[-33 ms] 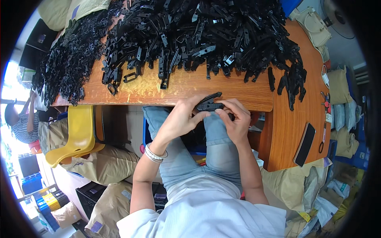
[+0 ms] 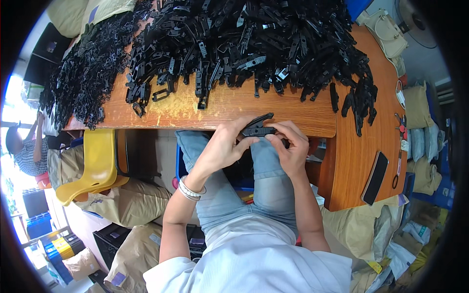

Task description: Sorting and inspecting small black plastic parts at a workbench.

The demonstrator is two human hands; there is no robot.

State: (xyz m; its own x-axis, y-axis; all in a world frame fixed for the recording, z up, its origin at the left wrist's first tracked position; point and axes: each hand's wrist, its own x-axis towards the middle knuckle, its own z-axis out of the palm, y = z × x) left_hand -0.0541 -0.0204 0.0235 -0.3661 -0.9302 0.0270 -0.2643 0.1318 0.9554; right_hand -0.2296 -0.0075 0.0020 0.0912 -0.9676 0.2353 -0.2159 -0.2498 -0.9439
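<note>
Black plastic clip parts (image 2: 258,128), two of them it seems, sit pinched between both hands just below the near edge of the desk (image 2: 273,110), over the person's lap. In the head view, the left hand (image 2: 225,146) closes its grip on the left end of the lower piece, thumb and fingers pressed on it, while the right hand (image 2: 291,149) pinches the right end, fingertips curled over the top. One slimmer piece angles up and away from the other, so they look only partly mated; whether a catch is engaged is too small to tell.

To do this well, I judge the pieces should be kept aligned end to end, squeezed evenly from both sides, with fingertips kept out of the closing gap.

Across the desk lies a huge heap of black plastic parts (image 2: 234,44), spilling over the far left edge. A dark phone (image 2: 374,177) rests on the right wing of the desk. A yellow chair (image 2: 95,163) stands to the left, with tan sacks (image 2: 129,202) beneath.
</note>
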